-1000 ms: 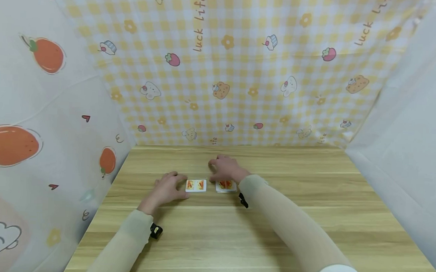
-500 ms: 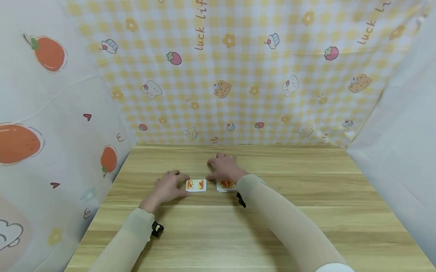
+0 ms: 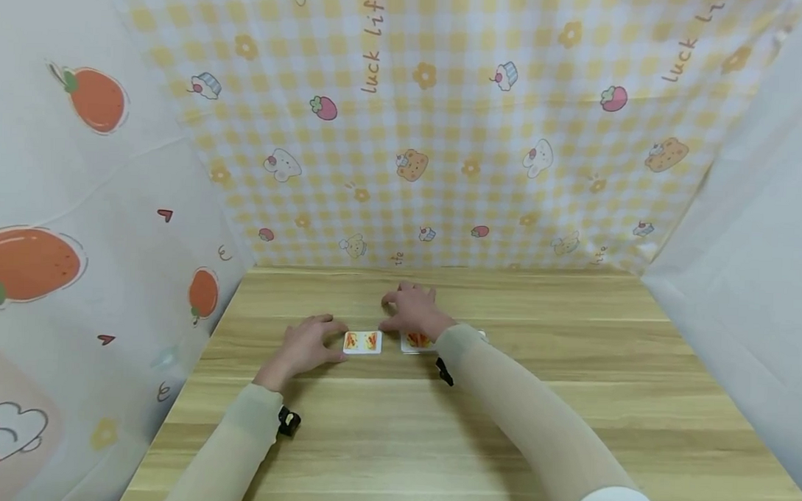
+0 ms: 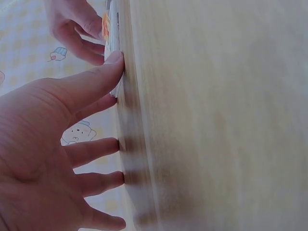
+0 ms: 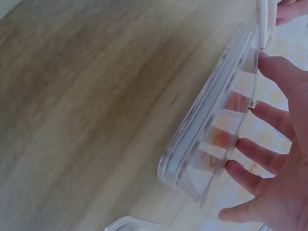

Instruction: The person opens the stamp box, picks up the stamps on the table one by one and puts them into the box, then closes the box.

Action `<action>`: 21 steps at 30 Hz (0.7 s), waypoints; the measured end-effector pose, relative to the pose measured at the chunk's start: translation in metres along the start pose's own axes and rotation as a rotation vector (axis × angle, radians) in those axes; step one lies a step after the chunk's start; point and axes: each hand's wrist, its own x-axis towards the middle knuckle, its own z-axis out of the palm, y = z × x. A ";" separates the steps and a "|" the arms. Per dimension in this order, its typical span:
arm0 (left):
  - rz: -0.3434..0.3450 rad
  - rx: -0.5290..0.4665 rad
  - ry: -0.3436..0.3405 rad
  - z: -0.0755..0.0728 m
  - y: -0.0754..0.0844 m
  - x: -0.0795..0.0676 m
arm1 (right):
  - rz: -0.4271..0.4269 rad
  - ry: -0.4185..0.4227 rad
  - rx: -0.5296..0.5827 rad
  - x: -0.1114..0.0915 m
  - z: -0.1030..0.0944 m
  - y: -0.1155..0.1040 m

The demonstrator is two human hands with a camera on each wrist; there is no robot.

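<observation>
A small stack of white cards with orange-and-yellow food pictures (image 3: 362, 343) lies flat on the wooden table. My left hand (image 3: 305, 348) pinches its left end, thumb on the near edge and index finger on the far one; the left wrist view shows this thumb (image 4: 98, 77) against the layered card edges. Just right of the stack sits a clear plastic case (image 5: 211, 130) with picture cards inside. My right hand (image 3: 412, 310) reaches over its far side, partly covering it. In the right wrist view the right fingers are spread, with tips along the case's edge.
Right of the right cuff, a pale rounded corner (image 3: 483, 335) shows; a clear plastic rim (image 5: 132, 223) appears low in the right wrist view. The wooden table (image 3: 394, 442) ends at a yellow checked cloth (image 3: 443, 193) behind, with white cloth at both sides.
My right hand has shifted slightly left, its thumb now nearer the card stack. My left hand keeps its place at the stack. The head view has drifted a little.
</observation>
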 end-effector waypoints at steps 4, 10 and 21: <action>0.002 0.014 0.002 -0.001 0.000 0.000 | -0.020 -0.008 0.023 0.000 -0.001 0.002; 0.008 0.018 0.001 -0.001 0.001 0.000 | -0.049 -0.017 0.045 -0.002 -0.005 0.007; 0.008 0.023 0.006 0.000 -0.002 0.001 | -0.076 -0.009 0.078 -0.012 -0.017 0.011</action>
